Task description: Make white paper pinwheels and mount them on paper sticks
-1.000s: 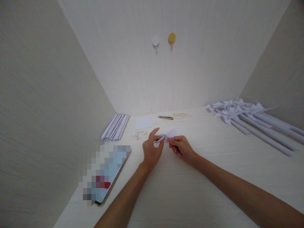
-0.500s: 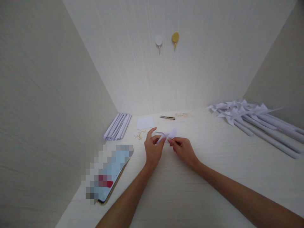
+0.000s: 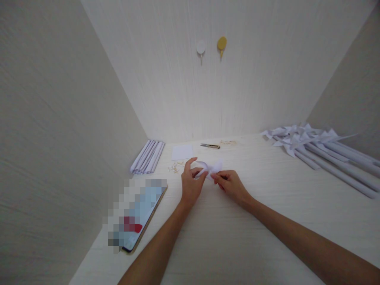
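Note:
A white paper pinwheel [image 3: 217, 165] with curled blades is between my two hands, above the middle of the white table. My left hand [image 3: 192, 183] pinches its left side between thumb and fingers, index finger raised. From the right, my right hand [image 3: 230, 183] grips the paper's near edge with thumb and forefinger pressed together. Anything small at the pinwheel's centre is hidden by my fingertips. Just beyond my left hand lie several small pale pieces [image 3: 175, 166] and a white paper sheet [image 3: 182, 152].
Thread snips [image 3: 210, 146] lie near the back wall, beside more small pale bits [image 3: 228, 142]. Rolled paper sticks [image 3: 147, 157] are stacked at left, above a phone [image 3: 145, 215]. Finished-looking pinwheels on sticks [image 3: 323, 148] pile at right. Two hooks [image 3: 221, 43] are on the wall.
The pinwheel's blades look slightly more curled upward between my hands, and my right fingers have shifted a little. The whole view has moved slightly; other items stay in place.

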Demonstrator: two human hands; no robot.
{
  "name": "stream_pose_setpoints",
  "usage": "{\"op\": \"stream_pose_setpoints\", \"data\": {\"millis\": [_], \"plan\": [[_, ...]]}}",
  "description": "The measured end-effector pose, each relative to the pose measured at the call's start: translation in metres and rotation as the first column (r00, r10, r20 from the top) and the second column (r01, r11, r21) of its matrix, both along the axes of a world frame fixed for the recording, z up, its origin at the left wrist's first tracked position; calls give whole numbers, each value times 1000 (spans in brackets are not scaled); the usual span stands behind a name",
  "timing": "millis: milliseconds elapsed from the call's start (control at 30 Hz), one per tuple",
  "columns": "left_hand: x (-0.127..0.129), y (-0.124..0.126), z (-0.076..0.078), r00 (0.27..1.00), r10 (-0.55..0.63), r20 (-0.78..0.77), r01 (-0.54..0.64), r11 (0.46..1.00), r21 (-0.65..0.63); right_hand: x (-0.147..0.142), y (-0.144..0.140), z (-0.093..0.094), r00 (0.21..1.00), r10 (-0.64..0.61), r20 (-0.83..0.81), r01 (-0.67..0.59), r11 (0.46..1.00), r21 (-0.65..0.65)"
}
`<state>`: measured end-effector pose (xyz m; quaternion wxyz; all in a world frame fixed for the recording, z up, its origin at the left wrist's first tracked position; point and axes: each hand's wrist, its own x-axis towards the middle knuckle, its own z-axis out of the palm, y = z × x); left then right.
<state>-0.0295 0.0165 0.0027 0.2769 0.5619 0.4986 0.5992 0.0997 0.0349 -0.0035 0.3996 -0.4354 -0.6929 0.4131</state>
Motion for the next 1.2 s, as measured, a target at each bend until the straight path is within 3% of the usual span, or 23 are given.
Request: {"op": "stream_pose_setpoints", "data": {"millis": [300, 700, 1200], "plan": [[-1, -1, 3, 999, -26, 28, 28, 998, -57, 4, 1, 3, 998, 56, -25, -58, 995, -86], [-2, 0, 0, 997, -68, 23, 70, 995, -69, 3, 1, 0, 998, 0, 68, -5, 998, 66], [1, -1, -1, 997, -44, 64, 47, 998, -48, 2, -1, 3, 997, -20, 81, 19, 1000, 14]]}}
